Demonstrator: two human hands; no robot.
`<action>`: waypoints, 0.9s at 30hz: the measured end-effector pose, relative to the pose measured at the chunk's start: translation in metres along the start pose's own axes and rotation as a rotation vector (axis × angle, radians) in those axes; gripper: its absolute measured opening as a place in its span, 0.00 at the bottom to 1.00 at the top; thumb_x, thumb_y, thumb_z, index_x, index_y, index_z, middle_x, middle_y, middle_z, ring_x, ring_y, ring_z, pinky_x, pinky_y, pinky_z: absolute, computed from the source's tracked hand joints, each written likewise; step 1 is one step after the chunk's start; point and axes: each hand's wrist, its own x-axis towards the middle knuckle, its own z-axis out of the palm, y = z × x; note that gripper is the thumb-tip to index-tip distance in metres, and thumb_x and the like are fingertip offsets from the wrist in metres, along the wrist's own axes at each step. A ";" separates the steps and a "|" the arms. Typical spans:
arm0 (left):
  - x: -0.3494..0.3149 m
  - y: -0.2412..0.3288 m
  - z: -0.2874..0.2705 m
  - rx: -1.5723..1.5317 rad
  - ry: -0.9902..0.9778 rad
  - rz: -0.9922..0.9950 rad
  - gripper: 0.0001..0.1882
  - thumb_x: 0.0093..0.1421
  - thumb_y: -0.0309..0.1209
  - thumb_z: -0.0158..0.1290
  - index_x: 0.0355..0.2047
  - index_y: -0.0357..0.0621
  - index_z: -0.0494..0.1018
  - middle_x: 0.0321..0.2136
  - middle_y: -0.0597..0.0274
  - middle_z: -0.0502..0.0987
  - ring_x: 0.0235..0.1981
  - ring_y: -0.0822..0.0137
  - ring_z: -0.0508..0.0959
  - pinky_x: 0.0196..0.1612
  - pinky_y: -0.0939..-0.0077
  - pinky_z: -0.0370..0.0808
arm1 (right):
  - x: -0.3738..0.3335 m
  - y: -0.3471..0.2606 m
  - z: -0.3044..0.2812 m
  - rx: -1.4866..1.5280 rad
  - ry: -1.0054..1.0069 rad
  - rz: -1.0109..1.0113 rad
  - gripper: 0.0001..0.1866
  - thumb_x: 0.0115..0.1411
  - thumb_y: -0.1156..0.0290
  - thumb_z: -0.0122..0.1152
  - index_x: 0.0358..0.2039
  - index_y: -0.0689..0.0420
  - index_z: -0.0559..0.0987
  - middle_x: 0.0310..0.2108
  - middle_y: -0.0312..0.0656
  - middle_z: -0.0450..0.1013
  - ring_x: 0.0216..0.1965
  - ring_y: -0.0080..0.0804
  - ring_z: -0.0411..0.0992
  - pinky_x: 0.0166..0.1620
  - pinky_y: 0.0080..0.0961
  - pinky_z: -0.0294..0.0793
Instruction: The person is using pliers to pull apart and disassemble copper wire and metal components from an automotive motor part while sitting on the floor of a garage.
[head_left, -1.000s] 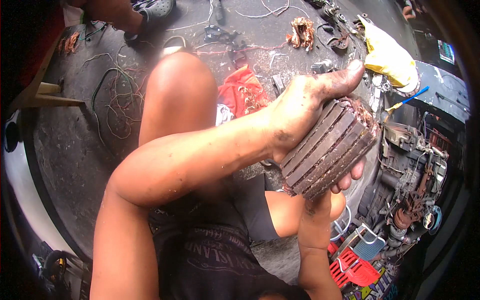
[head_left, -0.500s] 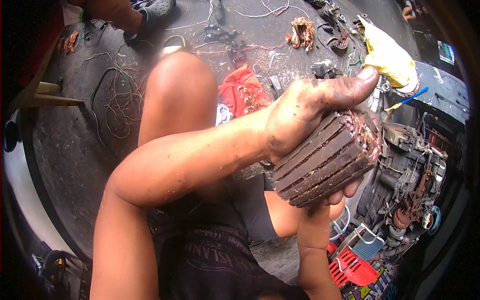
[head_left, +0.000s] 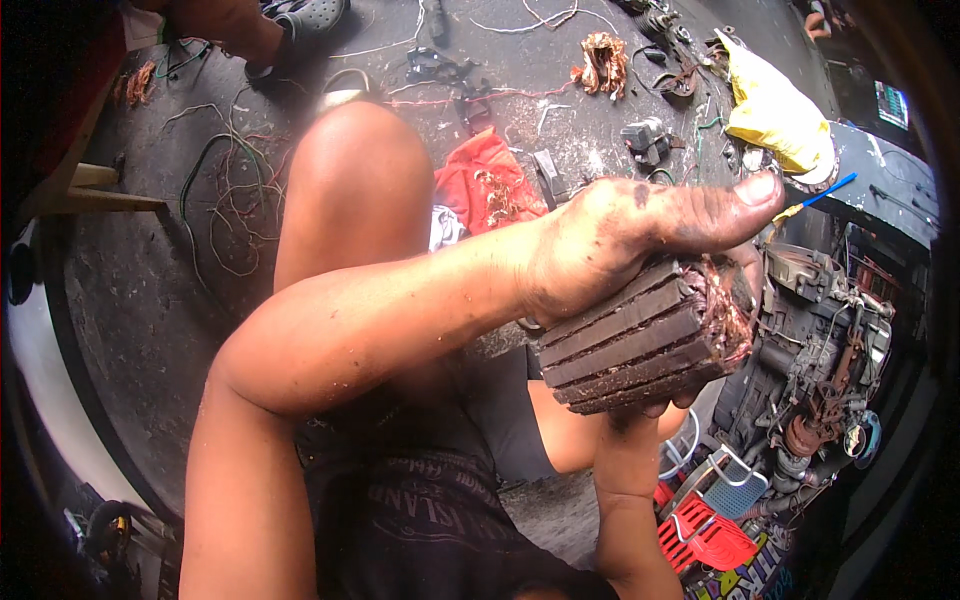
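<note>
A dark cylindrical motor armature core [head_left: 630, 345] with lengthwise slots is held up before me, tilted. Frayed copper winding [head_left: 728, 305] bristles from its right end. My left hand [head_left: 640, 225], grimy, lies over its top and is closed round it; the thumb stretches out above, pointing right. My right hand [head_left: 628, 424] comes up from below against the core's underside. Most of that hand is hidden behind the core. Fingertips [head_left: 680, 400] show under the lower edge; I cannot tell for certain which hand they belong to.
Copper scraps lie on a red cloth [head_left: 485, 185]; beyond is a copper wire bundle [head_left: 602, 65]. Loose wires [head_left: 235, 170] tangle at left. An engine [head_left: 800, 350], a yellow sack [head_left: 775, 105] and a red plastic basket [head_left: 705, 535] stand at right. Another person's shoe [head_left: 312, 22] shows at top.
The armature core has turned and tipped toward level, its copper end sinking slightly. My left hand has shifted down and its thumb reaches further right.
</note>
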 end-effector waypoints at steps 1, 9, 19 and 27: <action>-0.001 0.002 0.001 0.003 0.001 -0.021 0.33 0.68 0.56 0.40 0.29 0.35 0.77 0.23 0.58 0.79 0.23 0.71 0.78 0.31 0.77 0.76 | 0.000 0.000 0.000 -0.003 0.003 -0.001 0.06 0.65 0.67 0.48 0.34 0.51 0.74 0.34 0.39 0.72 0.35 0.25 0.72 0.43 0.25 0.75; -0.003 0.003 0.003 -0.007 0.015 -0.054 0.32 0.69 0.55 0.39 0.28 0.37 0.77 0.23 0.59 0.79 0.24 0.71 0.78 0.32 0.77 0.76 | 0.001 0.000 -0.001 -0.015 0.016 0.000 0.05 0.64 0.68 0.50 0.35 0.51 0.74 0.34 0.39 0.72 0.36 0.25 0.72 0.43 0.25 0.74; -0.005 0.005 0.004 -0.179 -0.076 -0.153 0.32 0.70 0.53 0.37 0.26 0.38 0.77 0.23 0.60 0.79 0.26 0.72 0.78 0.37 0.77 0.75 | 0.002 0.001 -0.001 -0.030 0.030 0.002 0.04 0.63 0.68 0.52 0.35 0.52 0.75 0.35 0.38 0.73 0.36 0.25 0.72 0.44 0.24 0.74; -0.001 0.004 0.002 0.037 0.005 -0.084 0.34 0.71 0.53 0.35 0.26 0.37 0.77 0.23 0.60 0.79 0.25 0.73 0.77 0.36 0.78 0.75 | 0.005 0.000 -0.002 -0.047 0.043 0.001 0.04 0.62 0.69 0.54 0.35 0.53 0.75 0.35 0.37 0.73 0.37 0.24 0.72 0.45 0.24 0.74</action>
